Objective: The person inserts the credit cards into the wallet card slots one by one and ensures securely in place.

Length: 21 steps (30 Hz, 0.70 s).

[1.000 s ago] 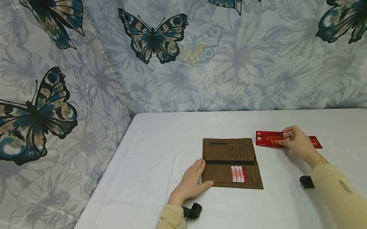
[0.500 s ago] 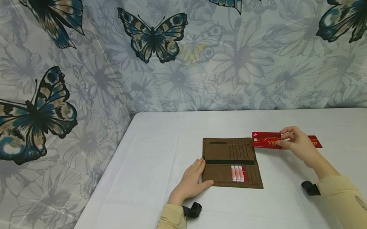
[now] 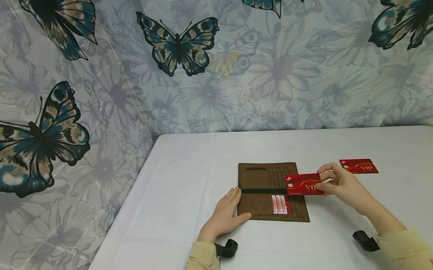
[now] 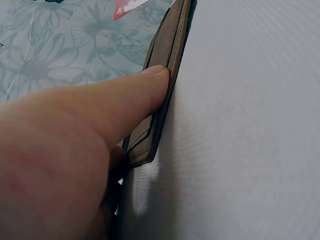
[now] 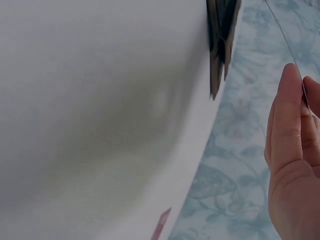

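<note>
A brown wallet lies unfolded on the white table, with a few pink-and-white strips and a red edge in its lower slots. My left hand rests on the wallet's left edge, fingers extended; in the left wrist view the thumb presses the wallet's edge. My right hand pinches a red VIP card by its right end, its left end over the wallet's right side. In the right wrist view the hand holds that card edge-on, above the table and apart from the wallet.
A second red VIP card lies on the table behind my right hand. Black wrist devices sit at both wrists. A butterfly-patterned cloth hangs behind the table.
My right hand has moved left and nearer to me, bringing the card from beside the wallet to over its right side. The other red card is now fully uncovered. My left hand stays put.
</note>
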Available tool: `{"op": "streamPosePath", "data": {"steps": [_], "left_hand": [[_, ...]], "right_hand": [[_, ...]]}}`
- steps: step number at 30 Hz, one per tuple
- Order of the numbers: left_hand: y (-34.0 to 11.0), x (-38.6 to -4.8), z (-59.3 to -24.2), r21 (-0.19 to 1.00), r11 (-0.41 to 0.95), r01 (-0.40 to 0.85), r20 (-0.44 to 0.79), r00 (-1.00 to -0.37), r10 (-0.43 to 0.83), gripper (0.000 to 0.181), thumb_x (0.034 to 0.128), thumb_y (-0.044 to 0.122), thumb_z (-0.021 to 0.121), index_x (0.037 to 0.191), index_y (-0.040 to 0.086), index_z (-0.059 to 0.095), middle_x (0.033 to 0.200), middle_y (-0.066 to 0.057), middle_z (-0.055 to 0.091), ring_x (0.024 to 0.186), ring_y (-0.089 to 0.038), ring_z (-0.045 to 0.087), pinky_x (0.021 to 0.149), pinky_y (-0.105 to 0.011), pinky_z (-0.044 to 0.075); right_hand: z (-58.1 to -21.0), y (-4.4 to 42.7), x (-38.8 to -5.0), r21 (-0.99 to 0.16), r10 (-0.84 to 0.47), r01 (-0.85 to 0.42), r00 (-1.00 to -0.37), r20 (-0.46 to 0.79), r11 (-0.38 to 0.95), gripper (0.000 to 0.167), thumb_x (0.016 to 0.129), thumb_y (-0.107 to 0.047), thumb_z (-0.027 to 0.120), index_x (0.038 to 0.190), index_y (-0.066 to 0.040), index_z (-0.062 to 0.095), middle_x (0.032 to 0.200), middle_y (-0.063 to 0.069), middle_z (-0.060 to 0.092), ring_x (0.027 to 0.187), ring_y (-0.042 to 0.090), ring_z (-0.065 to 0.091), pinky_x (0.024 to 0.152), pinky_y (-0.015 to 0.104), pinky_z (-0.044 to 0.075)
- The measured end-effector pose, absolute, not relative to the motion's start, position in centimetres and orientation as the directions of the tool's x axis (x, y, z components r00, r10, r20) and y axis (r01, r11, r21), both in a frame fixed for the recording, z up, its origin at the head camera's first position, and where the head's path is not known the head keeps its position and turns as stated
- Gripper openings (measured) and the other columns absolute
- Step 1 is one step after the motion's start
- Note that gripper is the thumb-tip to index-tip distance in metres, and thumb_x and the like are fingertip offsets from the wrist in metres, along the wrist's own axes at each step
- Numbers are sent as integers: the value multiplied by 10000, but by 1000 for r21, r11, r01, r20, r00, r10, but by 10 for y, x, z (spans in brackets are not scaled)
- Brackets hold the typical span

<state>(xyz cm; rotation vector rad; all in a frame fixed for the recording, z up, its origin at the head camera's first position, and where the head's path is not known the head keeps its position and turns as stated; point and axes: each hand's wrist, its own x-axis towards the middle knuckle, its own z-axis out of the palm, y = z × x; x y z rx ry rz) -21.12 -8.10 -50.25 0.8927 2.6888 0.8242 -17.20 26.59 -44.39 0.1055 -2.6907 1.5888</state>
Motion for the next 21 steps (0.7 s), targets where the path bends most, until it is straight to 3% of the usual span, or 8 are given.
{"op": "streamPosePath", "data": {"steps": [14,21], "left_hand": [[-81,-211,-502,567,657,498,-3,-796,606,774,925,457,508,1463,-1,193,1530,-99,126,1394,-196,59,1108,-400,74],[-81,-212,-502,565,652,505,5,-793,610,766,927,445,509,1457,-15,202,1525,-117,137,1393,-212,72,1107,-403,84]], "right_hand": [[-455,259,-158,-856,-5,-2,-1000,-1,517,396,863,-45,633,1217,36,477,966,162,576,841,261,624,649,298,550],[-457,257,-159,-861,25,41,-999,-33,506,401,851,-54,647,1193,63,473,861,124,574,746,219,636,621,281,549]]}}
